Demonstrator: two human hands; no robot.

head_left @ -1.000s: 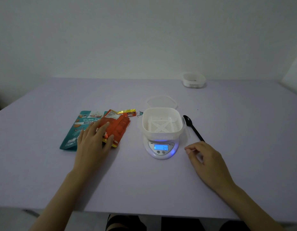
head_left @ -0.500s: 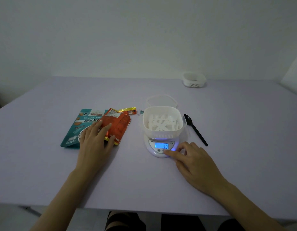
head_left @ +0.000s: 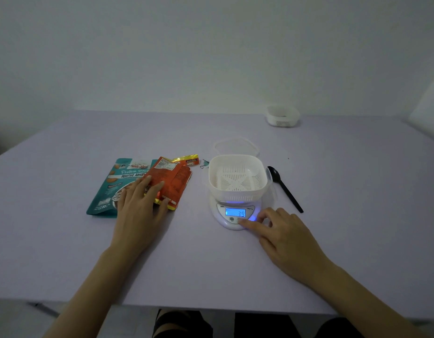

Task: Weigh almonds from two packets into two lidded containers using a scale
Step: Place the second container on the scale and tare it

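Note:
A white slotted container (head_left: 237, 179) stands on a small white scale (head_left: 231, 215) whose blue display reads 39. My right hand (head_left: 279, 235) rests beside the scale, its index fingertip touching the scale's front under the display. A teal almond packet (head_left: 113, 186) lies flat at the left, with an orange packet (head_left: 173, 181) overlapping its right side. My left hand (head_left: 140, 206) lies flat across both packets, fingers spread. A clear lid (head_left: 235, 146) lies behind the container. A second white container (head_left: 283, 116) sits at the far right back.
A black plastic spoon (head_left: 284, 187) lies right of the scale. A small yellow-red wrapper (head_left: 189, 159) and a small clip (head_left: 205, 164) lie between the packets and the scale. The lilac table (head_left: 357, 215) ends near my legs, and a pale wall rises behind.
My right hand slid left from the bare table to the scale's front, and its index finger now touches the scale. My left hand stayed on the packets.

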